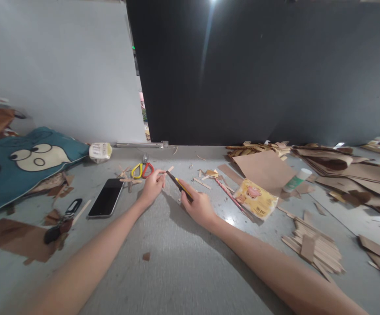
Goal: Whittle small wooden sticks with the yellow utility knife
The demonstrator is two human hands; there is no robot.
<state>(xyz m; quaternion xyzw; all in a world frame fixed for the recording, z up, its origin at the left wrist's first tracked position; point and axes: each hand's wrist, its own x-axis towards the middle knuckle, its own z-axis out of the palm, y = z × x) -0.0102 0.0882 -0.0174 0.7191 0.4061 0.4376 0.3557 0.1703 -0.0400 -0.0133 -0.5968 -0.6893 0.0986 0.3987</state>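
Near the middle of the table, my left hand [152,189] is closed, its fingertips pinching a short, thin wooden stick [170,169]. My right hand [200,205] is wrapped round a black and yellow utility knife [182,189]. The knife's front end points up and left, close to my left fingertips and the stick; whether the blade touches the wood I cannot tell. Just behind my left hand lie scissors [137,171] with one yellow and one red handle. Small wood offcuts [202,183] are scattered beyond the knife.
Left of my hands lie a black-screened phone [107,199], keys [61,225] and a blue cushion [42,153]. At right are a yellow tissue pack [257,199], a glue stick [298,180], brown cardboard [263,168] and a pile of wooden sticks [324,251]. A dark panel [258,74] stands behind.
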